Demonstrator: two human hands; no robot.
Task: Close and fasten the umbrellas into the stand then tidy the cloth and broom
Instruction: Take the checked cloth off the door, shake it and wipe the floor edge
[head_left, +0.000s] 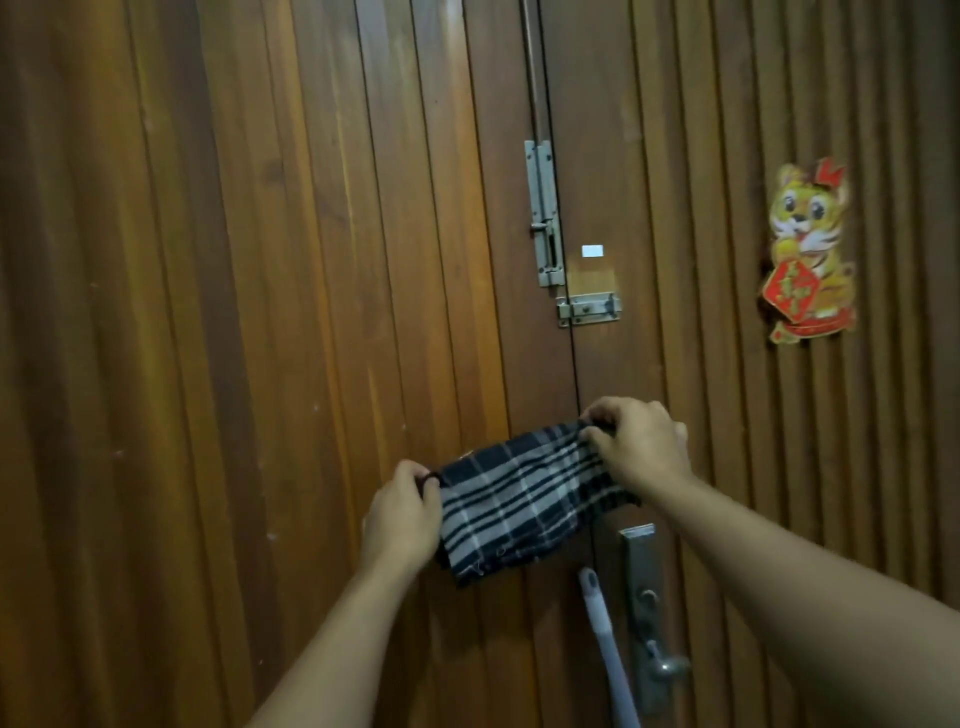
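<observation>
A black-and-white checked cloth (524, 501) hangs folded between my two hands in front of a wooden door. My left hand (402, 512) pinches its lower left corner. My right hand (639, 447) pinches its upper right corner, a little higher. The cloth's loose lower edge droops below my hands. A pale broom handle (605, 639) leans against the door just below the cloth, its tip near the cloth's bottom edge; the broom's head is out of view. No umbrella or stand is visible.
The brown slatted double door (260, 312) fills the view. Metal slide bolts (545, 218) sit at the seam above my hands, and a lever handle plate (647, 623) is right of the broom handle. A tiger decoration (808, 254) hangs on the right leaf.
</observation>
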